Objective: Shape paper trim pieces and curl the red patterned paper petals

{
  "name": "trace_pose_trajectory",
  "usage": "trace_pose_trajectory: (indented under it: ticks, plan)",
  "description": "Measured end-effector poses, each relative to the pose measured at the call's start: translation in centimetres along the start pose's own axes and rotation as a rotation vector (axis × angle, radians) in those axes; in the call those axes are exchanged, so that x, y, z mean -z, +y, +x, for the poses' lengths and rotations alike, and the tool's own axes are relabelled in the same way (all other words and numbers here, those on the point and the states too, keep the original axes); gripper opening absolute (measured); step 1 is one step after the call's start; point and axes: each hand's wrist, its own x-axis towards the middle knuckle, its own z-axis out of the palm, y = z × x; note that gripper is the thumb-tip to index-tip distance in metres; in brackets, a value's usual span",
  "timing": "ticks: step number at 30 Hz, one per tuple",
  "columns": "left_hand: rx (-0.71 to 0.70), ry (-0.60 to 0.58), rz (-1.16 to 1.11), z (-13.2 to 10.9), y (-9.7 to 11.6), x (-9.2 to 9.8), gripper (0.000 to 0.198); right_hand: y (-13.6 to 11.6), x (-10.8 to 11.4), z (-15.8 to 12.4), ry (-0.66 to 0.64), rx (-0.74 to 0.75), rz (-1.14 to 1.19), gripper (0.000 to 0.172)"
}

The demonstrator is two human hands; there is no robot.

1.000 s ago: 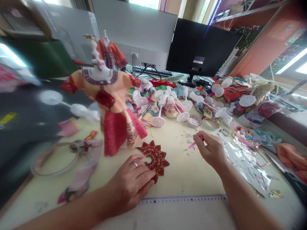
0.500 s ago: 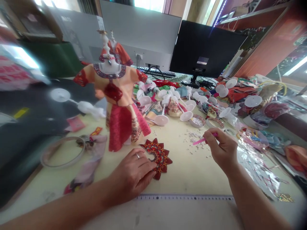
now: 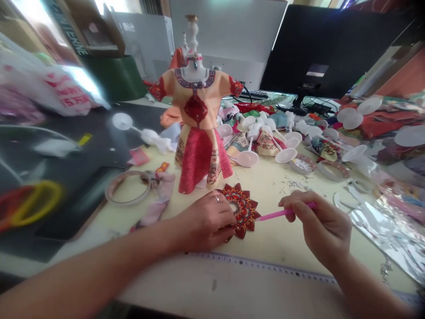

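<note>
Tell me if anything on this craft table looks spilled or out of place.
Pale crumbs lie scattered on the cream tabletop beyond the right hand, looking like spilled scraps.

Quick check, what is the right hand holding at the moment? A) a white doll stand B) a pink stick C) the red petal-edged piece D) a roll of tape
B. The right hand pinches the pink stick, whose tip points toward the red petal-edged piece under the left hand.

Red floral cutout [image 3: 245, 212] — edge hidden
</note>
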Motion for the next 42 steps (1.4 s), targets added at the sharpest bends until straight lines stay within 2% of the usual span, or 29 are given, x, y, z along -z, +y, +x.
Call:
trace_pose_trajectory:
  ticks: [5, 9, 14, 34, 42]
  plan:
    - [0.008, -0.050, 0.004, -0.02, 0.09, -0.37, 0.019, -0.30, -0.64, -0.41, -0.185, 0.031, -0.055, 0.014]
    - [0.006, -0.060, 0.021, -0.07, 0.04, -0.62, 0.020, -0.53, -0.86, -0.40, -0.256, 0.072, -0.110, 0.013]
    - [0.019, -0.026, 0.030, -0.16, 0.02, -0.78, 0.018, -0.73, -1.08, -0.24, -0.276, 0.093, -0.144, 0.013]
    - [-0.017, -0.052, 0.070, 0.04, 0.40, -0.57, 0.020, -0.58, -0.95, -0.06, -0.321, 0.097, -0.206, 0.014]
    - [-0.032, -0.095, 0.086, -0.02, 0.64, -0.60, 0.015, -0.59, -0.95, -0.04, -0.338, 0.082, -0.192, 0.014]
